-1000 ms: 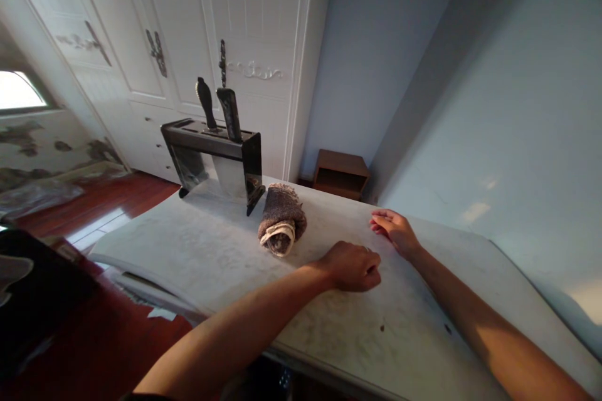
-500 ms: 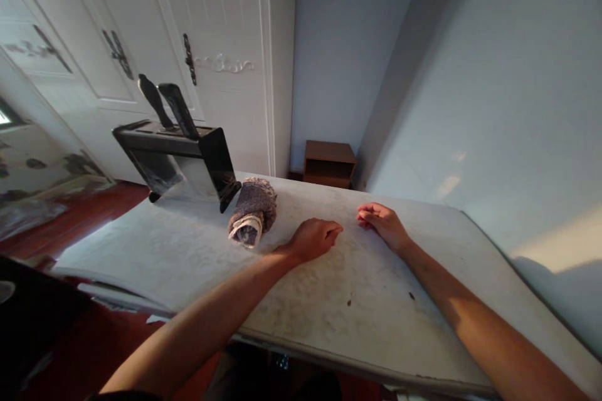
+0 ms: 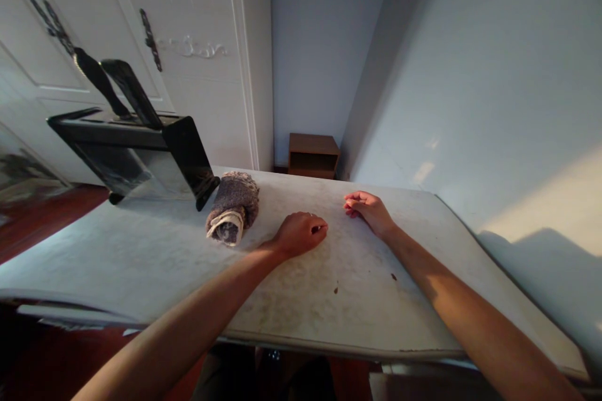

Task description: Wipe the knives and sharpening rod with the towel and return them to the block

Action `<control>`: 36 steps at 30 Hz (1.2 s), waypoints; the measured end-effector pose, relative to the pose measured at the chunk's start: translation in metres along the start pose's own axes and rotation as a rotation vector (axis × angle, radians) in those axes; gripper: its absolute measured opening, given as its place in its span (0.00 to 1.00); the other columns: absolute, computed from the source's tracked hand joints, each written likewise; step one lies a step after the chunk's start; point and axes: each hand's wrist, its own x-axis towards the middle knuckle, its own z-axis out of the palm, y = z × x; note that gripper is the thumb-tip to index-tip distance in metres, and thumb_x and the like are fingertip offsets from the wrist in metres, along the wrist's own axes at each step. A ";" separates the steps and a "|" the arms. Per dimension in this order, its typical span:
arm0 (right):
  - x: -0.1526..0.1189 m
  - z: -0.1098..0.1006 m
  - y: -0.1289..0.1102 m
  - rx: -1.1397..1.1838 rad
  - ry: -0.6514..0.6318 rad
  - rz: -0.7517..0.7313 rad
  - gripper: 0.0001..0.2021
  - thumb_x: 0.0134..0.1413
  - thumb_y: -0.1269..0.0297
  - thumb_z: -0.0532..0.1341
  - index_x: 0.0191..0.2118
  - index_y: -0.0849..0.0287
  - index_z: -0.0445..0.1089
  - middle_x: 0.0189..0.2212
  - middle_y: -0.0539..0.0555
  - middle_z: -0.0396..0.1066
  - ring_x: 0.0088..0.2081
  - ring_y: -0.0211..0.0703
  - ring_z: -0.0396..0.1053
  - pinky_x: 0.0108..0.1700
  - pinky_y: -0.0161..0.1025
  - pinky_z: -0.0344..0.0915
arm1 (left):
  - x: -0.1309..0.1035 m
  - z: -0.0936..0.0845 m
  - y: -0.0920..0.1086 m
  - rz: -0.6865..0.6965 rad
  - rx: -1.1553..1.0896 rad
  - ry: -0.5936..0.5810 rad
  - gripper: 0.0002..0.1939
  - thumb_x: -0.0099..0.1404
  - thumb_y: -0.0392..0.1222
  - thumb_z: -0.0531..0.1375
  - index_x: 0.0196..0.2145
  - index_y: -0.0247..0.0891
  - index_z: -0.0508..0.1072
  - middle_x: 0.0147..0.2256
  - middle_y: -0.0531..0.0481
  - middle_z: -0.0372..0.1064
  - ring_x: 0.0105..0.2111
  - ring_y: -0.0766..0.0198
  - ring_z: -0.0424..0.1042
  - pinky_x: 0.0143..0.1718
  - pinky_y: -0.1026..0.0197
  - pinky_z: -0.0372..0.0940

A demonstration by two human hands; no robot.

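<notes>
My left hand (image 3: 300, 235) rests on the white tabletop (image 3: 282, 307), its fingers curled in and nothing visible in them. Farther right, my right hand (image 3: 369, 210) also lies loosely closed with no object showing. The two hands are apart, fingertips facing each other. A rolled brownish-grey towel (image 3: 234, 208) with a pale edge lies just left of my left hand, not touching it. Beyond it at the left stands a black knife block (image 3: 126, 156) with see-through sides. Two black handles (image 3: 132, 93) stick up from its top, tilted left.
White cupboard doors (image 3: 192, 100) with dark metal handles rise behind the table. A small brown open cabinet (image 3: 313, 144) stands in the far corner. A pale wall (image 3: 470, 75) runs along the right. Two small dark marks (image 3: 394, 276) show on the tabletop.
The view has swung slightly to the right, so everything sits farther left in the picture. Both hands keep nearly the same pose; the towel and knife block stay in place.
</notes>
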 end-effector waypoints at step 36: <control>-0.055 0.047 -0.024 -1.071 -0.376 -1.457 0.15 0.60 0.77 0.56 0.51 0.63 0.70 0.40 0.60 0.78 0.49 0.49 0.75 0.56 0.47 0.72 | 0.005 -0.018 0.001 -0.793 -1.377 -0.045 0.15 0.43 0.40 0.75 0.24 0.31 0.74 0.17 0.56 0.64 0.15 0.77 0.58 0.13 0.73 0.46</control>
